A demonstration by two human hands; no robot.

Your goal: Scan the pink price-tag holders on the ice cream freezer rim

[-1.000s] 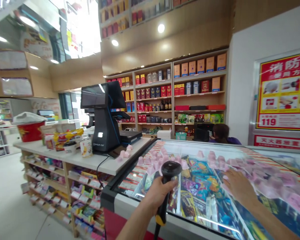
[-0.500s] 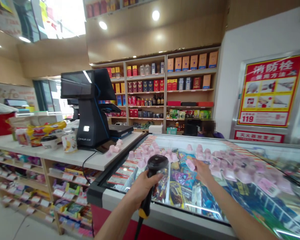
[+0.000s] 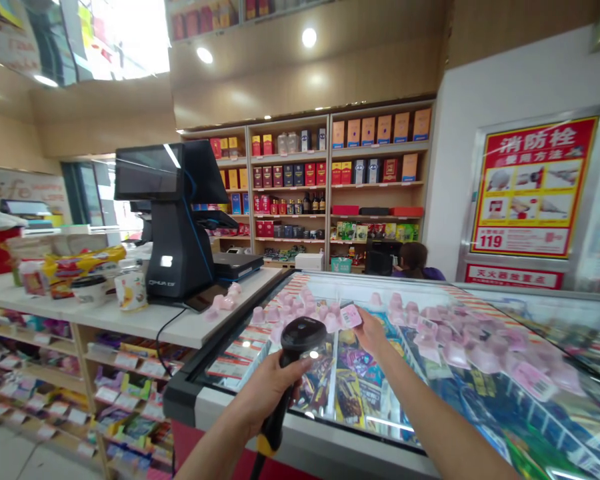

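Note:
My left hand (image 3: 270, 387) is wrapped round the handle of a black barcode scanner (image 3: 303, 333), whose head tips forward over the near edge of a glass-topped freezer. In my right hand (image 3: 371, 333) a small pink cup (image 3: 351, 316) is pinched, its flat lid with a printed barcode turned towards me. It is held just beyond the scanner head, apart from it. More pink cups lie on the glass: one group (image 3: 300, 303) behind the scanner, and a larger spread (image 3: 480, 340) to the right of my right hand.
A black checkout terminal (image 3: 175, 233) stands on the white counter (image 3: 190, 323) at left, with a few pink cups (image 3: 226, 300) beside it. Packaged snacks and drink cups sit further left. Packs show beneath the freezer glass. Stocked shelves and a seated person (image 3: 414, 259) are behind.
My right hand has moved left with the pink cup, bringing it behind the scanner and showing its barcode. The scanner in my left hand has shifted slightly left in view.

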